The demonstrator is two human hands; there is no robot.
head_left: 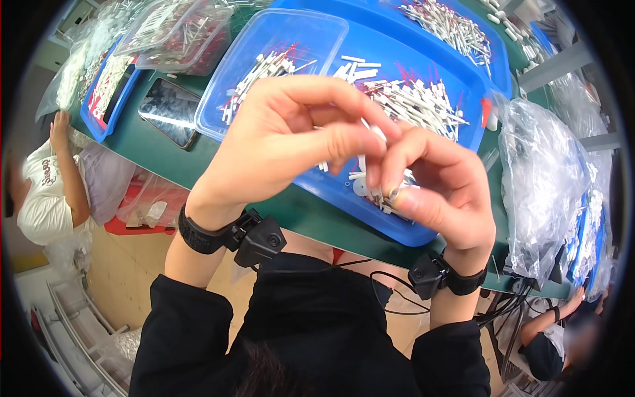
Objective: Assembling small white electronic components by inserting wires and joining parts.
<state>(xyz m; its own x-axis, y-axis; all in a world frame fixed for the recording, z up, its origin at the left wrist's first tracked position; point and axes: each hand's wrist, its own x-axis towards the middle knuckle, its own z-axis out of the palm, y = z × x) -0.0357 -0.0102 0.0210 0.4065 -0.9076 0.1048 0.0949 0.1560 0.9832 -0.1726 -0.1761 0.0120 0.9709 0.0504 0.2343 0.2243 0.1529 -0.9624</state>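
Above a blue tray, my two hands meet with their fingertips close together. My left hand is closed in a pinch on a small white tube-like piece. My right hand is also closed, thumb against fingers; a tiny shiny bit shows at its fingertips, too small to name. Behind the hands lies a heap of white stick-shaped parts with thin red wires. More such parts sit in a clear plastic tub at the tray's left. Some loose white pieces show under my fingers.
A phone lies on the green table, left of the tub. Stacked clear boxes stand at the far left. Another blue tray is behind. Plastic bags bulk at the right. Other people sit at left and lower right.
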